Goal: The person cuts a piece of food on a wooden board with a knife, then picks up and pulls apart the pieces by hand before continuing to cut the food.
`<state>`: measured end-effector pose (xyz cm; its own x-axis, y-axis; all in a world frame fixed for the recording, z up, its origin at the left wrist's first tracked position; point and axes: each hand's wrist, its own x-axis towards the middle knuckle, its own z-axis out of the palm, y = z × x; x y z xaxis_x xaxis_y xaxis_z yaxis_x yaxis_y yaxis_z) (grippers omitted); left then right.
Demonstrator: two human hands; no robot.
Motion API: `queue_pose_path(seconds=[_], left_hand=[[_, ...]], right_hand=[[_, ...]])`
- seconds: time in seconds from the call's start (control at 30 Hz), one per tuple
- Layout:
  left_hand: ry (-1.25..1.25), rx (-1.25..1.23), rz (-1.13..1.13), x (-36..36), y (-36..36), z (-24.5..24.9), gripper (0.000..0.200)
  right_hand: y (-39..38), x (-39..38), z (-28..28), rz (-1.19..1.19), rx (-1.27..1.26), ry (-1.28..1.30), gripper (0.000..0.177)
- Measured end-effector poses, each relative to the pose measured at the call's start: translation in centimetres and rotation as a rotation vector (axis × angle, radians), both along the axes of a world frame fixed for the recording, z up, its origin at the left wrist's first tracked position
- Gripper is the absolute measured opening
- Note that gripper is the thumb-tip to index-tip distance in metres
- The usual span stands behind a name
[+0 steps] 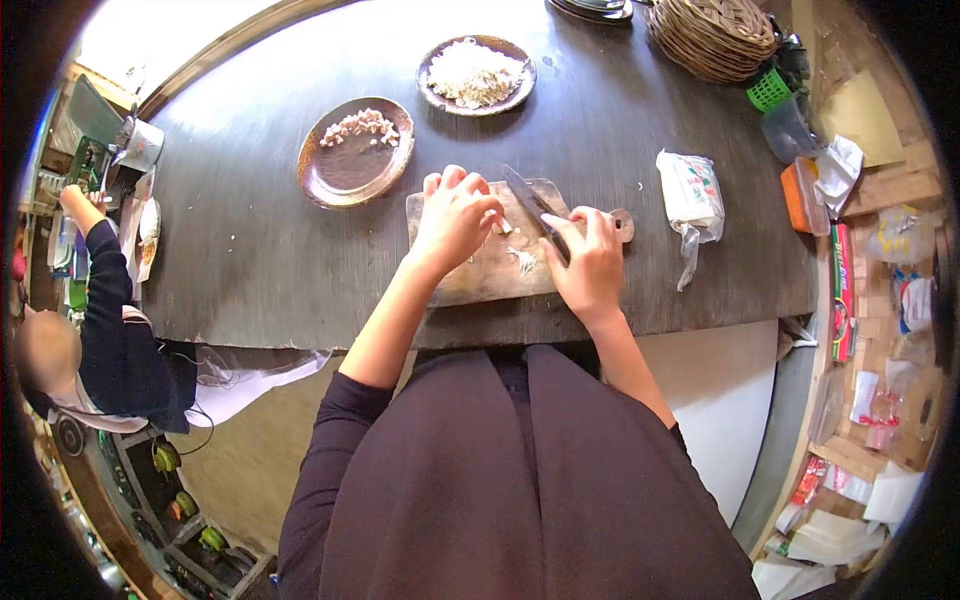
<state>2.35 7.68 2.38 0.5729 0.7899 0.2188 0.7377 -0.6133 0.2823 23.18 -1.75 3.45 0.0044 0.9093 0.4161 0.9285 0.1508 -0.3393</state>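
A wooden cutting board (490, 285) lies on the dark table in front of me. My left hand (457, 215) is over its left part, fingers curled round a small pale piece (503, 226). In my right hand (587, 262) is a dark-bladed knife (530, 196), its blade pointing up and to the left over the board. Thin white slivers (523, 260) lie on the board between the hands. Beyond are a brown plate (352, 180) with small pinkish pieces (362, 126) and a second plate (484, 108) heaped with white shreds (472, 74).
A white plastic packet (691, 196) lies right of the board. Woven baskets (712, 38), a green basket (769, 90) and an orange container (803, 195) stand at the right back. Another person (130, 340) is at the left, one arm reaching toward the table's left end.
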Motion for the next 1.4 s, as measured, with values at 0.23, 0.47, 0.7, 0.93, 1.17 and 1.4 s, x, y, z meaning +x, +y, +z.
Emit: queue_pose_path(seconds=[0.23, 0.47, 0.7, 0.93, 1.17, 1.4], left_hand=[[-0.068, 0.024, 0.017, 0.3, 0.2, -0.8, 0.006], [-0.153, 0.085, 0.037, 0.2, 0.0, -1.2, 0.003], [-0.470, -0.083, 0.057, -1.0, -1.2, 1.5, 0.010], [-0.821, -0.337, 0.095, -2.6, -3.1, 3.0, 0.013], [-1.112, -0.351, 0.283, -4.7, -5.1, 4.4, 0.010], [-1.254, -0.121, 0.227, -6.2, -6.2, 6.1, 0.012]], right_hand=[[3.6, -2.1, -1.4, 0.216, -0.005, 0.019, 0.022], [5.1, -2.6, -1.6, 0.207, 0.013, -0.020, 0.015], [4.8, -2.6, 2.9, 0.224, 0.026, 0.300, 0.009], [4.6, -3.9, 5.7, 0.234, 0.087, 0.345, 0.010], [4.0, -6.9, 7.2, 0.229, 0.109, 0.388, 0.011], [2.6, -11.8, 9.6, 0.290, 0.230, 0.523, 0.014]])
